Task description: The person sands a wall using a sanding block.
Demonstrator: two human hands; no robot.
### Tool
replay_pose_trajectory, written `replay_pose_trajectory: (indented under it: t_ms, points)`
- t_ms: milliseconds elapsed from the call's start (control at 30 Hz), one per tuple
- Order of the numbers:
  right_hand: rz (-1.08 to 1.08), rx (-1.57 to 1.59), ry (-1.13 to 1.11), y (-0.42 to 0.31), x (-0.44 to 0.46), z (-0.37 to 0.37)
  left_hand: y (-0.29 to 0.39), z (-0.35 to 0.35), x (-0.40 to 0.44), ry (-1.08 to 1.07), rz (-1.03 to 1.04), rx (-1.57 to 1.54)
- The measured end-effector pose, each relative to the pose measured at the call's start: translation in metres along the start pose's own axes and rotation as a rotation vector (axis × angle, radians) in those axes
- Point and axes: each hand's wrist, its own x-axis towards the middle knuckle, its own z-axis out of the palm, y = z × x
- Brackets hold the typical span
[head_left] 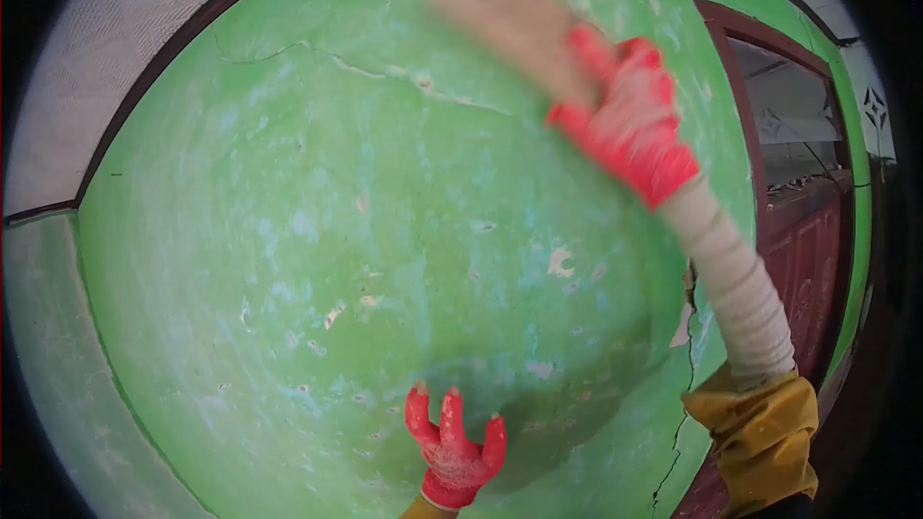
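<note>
My right hand (635,125), in a red and whitish work glove, grips one end of a tan rectangular piece of sandpaper (505,24). The sandpaper is blurred by motion and lies against or close to the upper part of the green wall (356,192). Low in the view, my left hand (457,452) is in a similar red glove, its fingers spread and pointing up. Nothing is in it; whether its fingertips touch the wall I cannot tell. Pale scuffs, chips and a long crack (370,70) mark the paint.
A dark red door (808,269) in its frame, with an opening above it, stands to the right. Another crack (687,375) runs down the wall beside my right sleeve. A patterned white ceiling (154,38) meets the wall along dark trim at the upper left.
</note>
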Motion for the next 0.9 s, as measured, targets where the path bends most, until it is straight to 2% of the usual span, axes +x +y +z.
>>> replay_pose_trajectory:
  t_ms: [67,100,167,200,267,333,400,500,533,600,633,700,733,800,867,900]
  points:
    - [-0.382,0.017,-0.136,-0.023,-0.031,-0.004,0.0,0.014,0.023,0.001,0.081,0.111]
    - [-0.374,0.009,-0.137,-0.024,-0.029,-0.004,0.0,0.021,0.033,-0.005,0.088,0.104]
    - [-0.555,0.105,-0.191,-0.022,-0.023,-0.002,-0.004,0.035,0.053,-0.003,0.121,0.234]
    - [-0.467,-0.011,-0.324,-0.017,-0.003,-0.014,-0.007,0.042,0.059,0.005,0.105,0.284]
    - [-0.225,-0.068,-0.24,0.018,0.03,-0.021,-0.003,0.046,0.063,0.02,0.094,0.327]
    - [0.137,-0.071,-0.103,0.073,0.06,-0.008,0.0,0.046,0.065,0.039,0.071,0.377]
    - [0.418,-0.075,0.04,0.107,0.078,-0.009,0.001,0.046,0.065,-0.047,0.086,0.373]
    - [0.496,-0.11,0.028,0.108,0.09,0.002,0.003,0.046,0.066,-0.069,0.07,0.373]
    - [0.409,-0.016,0.045,0.088,0.084,0.008,0.003,0.046,0.065,-0.073,0.071,0.37]
    - [0.08,-0.178,-0.017,0.039,0.071,0.012,0.001,0.047,0.065,-0.061,0.094,0.418]
    - [0.09,-0.176,-0.013,0.034,0.074,0.013,0.002,0.049,0.065,-0.064,0.104,0.423]
    - [-0.12,-0.052,-0.122,0.027,0.083,0.015,0.0,0.046,0.064,-0.069,0.081,0.416]
    - [-0.122,-0.045,-0.096,0.041,0.092,0.009,0.001,0.046,0.066,-0.06,0.077,0.419]
    - [0.124,0.002,-0.06,0.077,0.107,0.006,0.004,0.043,0.067,-0.112,0.051,0.416]
    - [0.332,-0.042,0.079,0.129,0.122,0.014,0.003,0.043,0.067,-0.099,0.056,0.42]
    - [0.382,-0.064,0.054,0.155,0.133,0.019,0.003,0.043,0.067,-0.099,0.073,0.418]
